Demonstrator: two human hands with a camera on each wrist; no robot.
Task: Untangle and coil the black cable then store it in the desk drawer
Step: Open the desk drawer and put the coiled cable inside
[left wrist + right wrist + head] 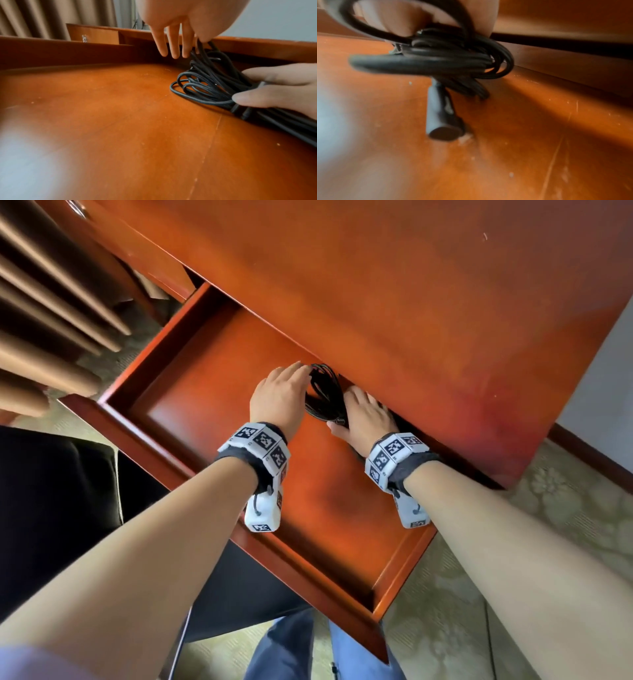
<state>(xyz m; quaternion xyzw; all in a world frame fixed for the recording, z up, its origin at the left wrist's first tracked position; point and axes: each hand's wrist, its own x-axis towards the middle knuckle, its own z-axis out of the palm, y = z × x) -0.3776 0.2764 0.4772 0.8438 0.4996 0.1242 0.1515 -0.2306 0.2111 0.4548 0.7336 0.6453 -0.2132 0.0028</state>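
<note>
Head view, black cable (323, 395) in drawer (191, 344) — right hand (366, 416) gripping it, left hand (279, 397) fingers straight, touching.

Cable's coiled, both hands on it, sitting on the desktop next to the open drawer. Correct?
Not the desktop. The cable is inside the open drawer, at the back of its floor near the desktop edge; the head view shows this. The rest holds: it is coiled, with the left hand and right hand both on it.

open desk drawer (144, 378) | black cable (323, 395) coiled on its floor
</note>
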